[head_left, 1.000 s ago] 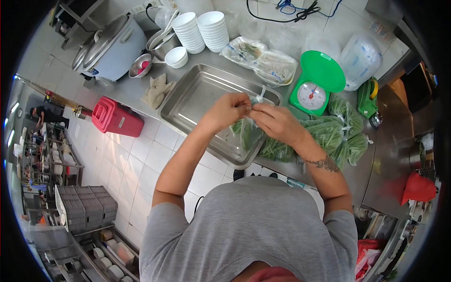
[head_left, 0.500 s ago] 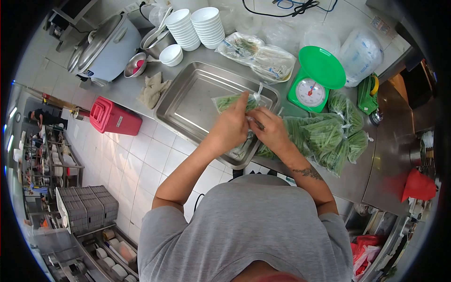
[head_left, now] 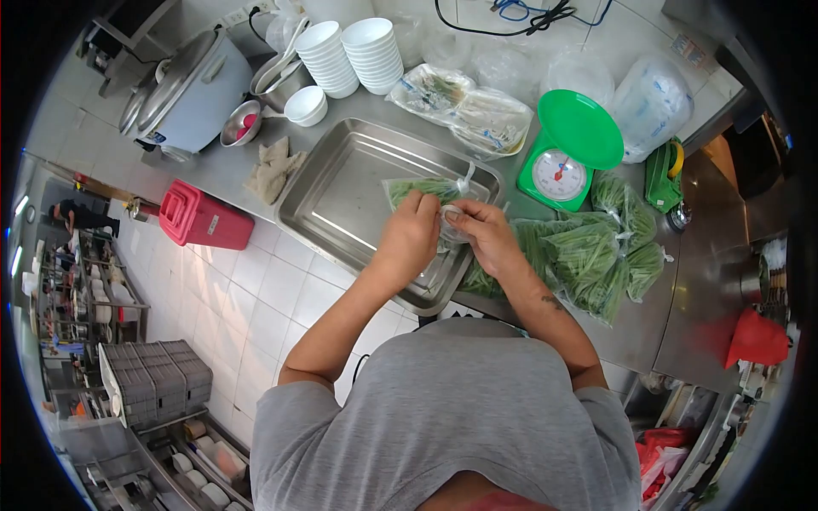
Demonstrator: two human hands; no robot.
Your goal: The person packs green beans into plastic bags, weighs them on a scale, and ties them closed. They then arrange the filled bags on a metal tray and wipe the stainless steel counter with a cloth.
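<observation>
Over the metal tray (head_left: 317, 183), my left hand (head_left: 411, 234) is closed, its fingertips pressed together on a clear plastic bag (head_left: 449, 223). From the other side, my right hand (head_left: 480, 234) pinches the same bag's gathered top, thumb bent against the fingers. The lower part of this bag is largely hidden under my hands. Just beyond them, a knotted bag of cut green vegetables (head_left: 417, 186) lies in the tray. To the right of my right hand, several filled bags of long green vegetables (head_left: 584, 251) are heaped on the steel counter (head_left: 626, 319).
A green dial scale (head_left: 560, 177) stands behind the bag heap. Stacked white bowls (head_left: 372, 55), a plastic-wrapped package (head_left: 460, 111), a cloth (head_left: 274, 170) and a large cooker (head_left: 200, 94) line the counter. A red bin (head_left: 204, 215) stands on the floor at left.
My left index finger, stretched out before, is now curled in. Both hands have drawn together at the plastic bag's top, and the right forearm has turned slightly.
</observation>
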